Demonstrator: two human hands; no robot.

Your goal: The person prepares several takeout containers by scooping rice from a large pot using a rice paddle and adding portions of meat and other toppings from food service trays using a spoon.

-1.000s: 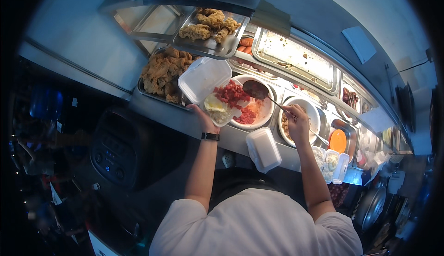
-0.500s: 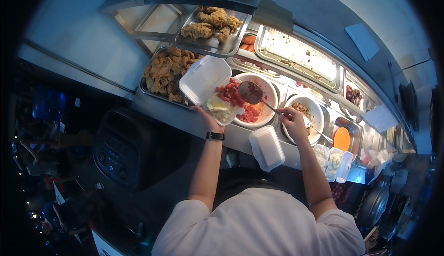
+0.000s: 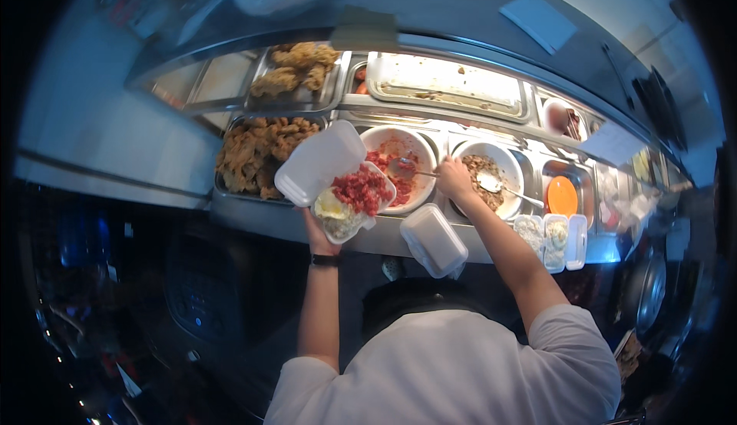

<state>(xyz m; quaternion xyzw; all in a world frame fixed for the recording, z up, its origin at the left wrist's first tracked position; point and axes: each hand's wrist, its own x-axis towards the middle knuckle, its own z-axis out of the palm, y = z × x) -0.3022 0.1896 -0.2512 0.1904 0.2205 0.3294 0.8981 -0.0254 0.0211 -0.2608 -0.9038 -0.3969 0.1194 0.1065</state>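
My left hand [image 3: 319, 234] holds an opened white foam takeout box [image 3: 318, 165] from below, its lid tipped back to the left. Inside it lie a fried egg [image 3: 330, 205], some rice and a heap of red diced meat [image 3: 361, 188]. My right hand [image 3: 456, 178] grips the handle of a metal serving spoon [image 3: 402, 168], whose bowl rests in a white bowl [image 3: 430, 148] of the same red food. Right of it, a second white bowl [image 3: 516, 165] contains brown minced food and another spoon [image 3: 491, 182].
A closed foam box [image 3: 434, 241] sits at the counter's front edge. Fried chicken fills a metal tray [image 3: 261, 156] at left, with another chicken tray [image 3: 299, 76] behind. An orange lid [image 3: 562, 196] and clear tubs [image 3: 543, 233] stand at right. A metal shelf overhangs the back.
The spoon has moved from above the foam box down into the bowl of red food. More red food lies in the box, which has shifted slightly nearer me. The whole view has turned a little.
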